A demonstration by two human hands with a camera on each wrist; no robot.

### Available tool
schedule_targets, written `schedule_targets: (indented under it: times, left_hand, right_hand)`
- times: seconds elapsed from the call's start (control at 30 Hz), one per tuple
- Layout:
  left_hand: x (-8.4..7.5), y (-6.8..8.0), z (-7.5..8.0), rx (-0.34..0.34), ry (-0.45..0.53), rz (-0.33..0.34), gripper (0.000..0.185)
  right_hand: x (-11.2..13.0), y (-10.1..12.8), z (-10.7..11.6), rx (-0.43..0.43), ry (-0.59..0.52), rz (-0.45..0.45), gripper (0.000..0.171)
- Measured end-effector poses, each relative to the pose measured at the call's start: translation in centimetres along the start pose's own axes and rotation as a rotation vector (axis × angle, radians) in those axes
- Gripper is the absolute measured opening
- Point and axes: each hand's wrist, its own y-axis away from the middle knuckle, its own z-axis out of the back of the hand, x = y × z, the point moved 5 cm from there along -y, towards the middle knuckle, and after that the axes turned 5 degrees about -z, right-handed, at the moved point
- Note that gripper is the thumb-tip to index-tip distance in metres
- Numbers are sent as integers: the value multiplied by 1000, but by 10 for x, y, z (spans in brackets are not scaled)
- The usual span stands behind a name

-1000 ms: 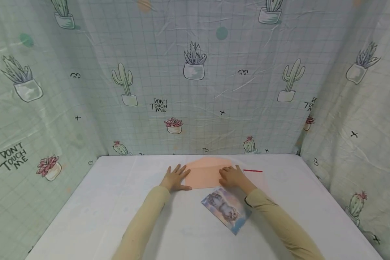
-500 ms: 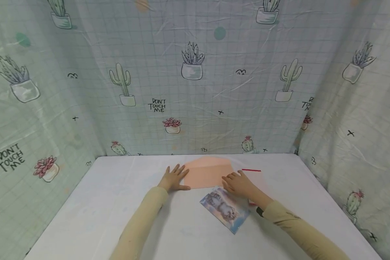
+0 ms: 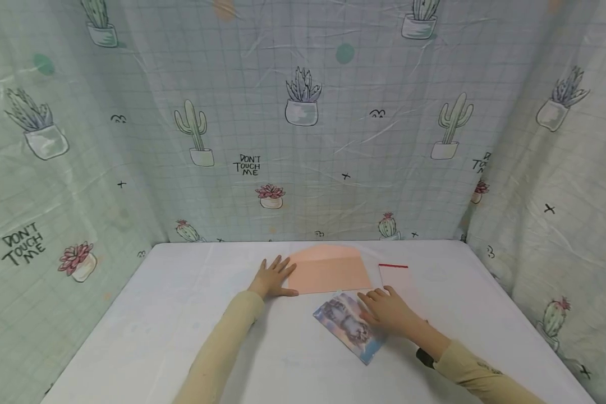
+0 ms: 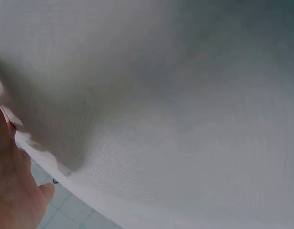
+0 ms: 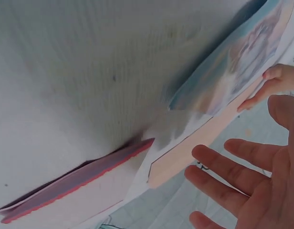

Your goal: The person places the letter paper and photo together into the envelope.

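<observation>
1. You are at a white table (image 3: 182, 336) closed in on three sides by a pale green curtain (image 3: 333, 140) printed with cacti and the words "DON'T TOUCH ME".

2. Your left hand (image 3: 271, 278) lies flat with its fingers spread, grasping nothing. It rests on the table at the left end of the envelope (image 3: 328, 271), its thumb along the near edge there. The left wrist view shows only cloth and the edge of that hand.

3. Your right hand (image 3: 388, 309) has a relaxed grip with its fingers extended, and it rests on the right part of the picture card (image 3: 344, 325). In the right wrist view its fingers (image 5: 233, 164) are straight and hold nothing.

4. The card lies flat just in front of the envelope, turned at an angle, with its far corner close to the envelope's near edge.

5. My judgement is that the card is light, thin, fairly stiff and glossy. It will probably slide under a flat palm, so pinch it by a free edge or corner and avoid bending it.

6. The envelope looks like soft, light paper and its flap is open at the far side.

7. Count: one card, one peach envelope and one clear bag with a red strip (image 3: 395, 275), which lies to the right of the envelope.
</observation>
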Motion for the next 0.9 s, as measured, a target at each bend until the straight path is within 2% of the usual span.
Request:
schedule_targets:
  times: [0.43, 0.57, 0.73, 0.9]
  left_hand:
    - [1, -1, -2, -6, -9, 7, 85]
    - [1, -1, -1, -14, -7, 6, 84]
    - [1, -1, -1, -16, -4, 7, 84]
    - [2, -2, -3, -17, 0, 10, 83]
  right_hand:
    - [11, 26, -1, 89, -78, 4, 50]
    - [14, 28, -2, 59, -98, 12, 52]
    - [15, 30, -3, 5, -68, 37, 55]
    - [17, 32, -6, 13, -10, 50, 60]
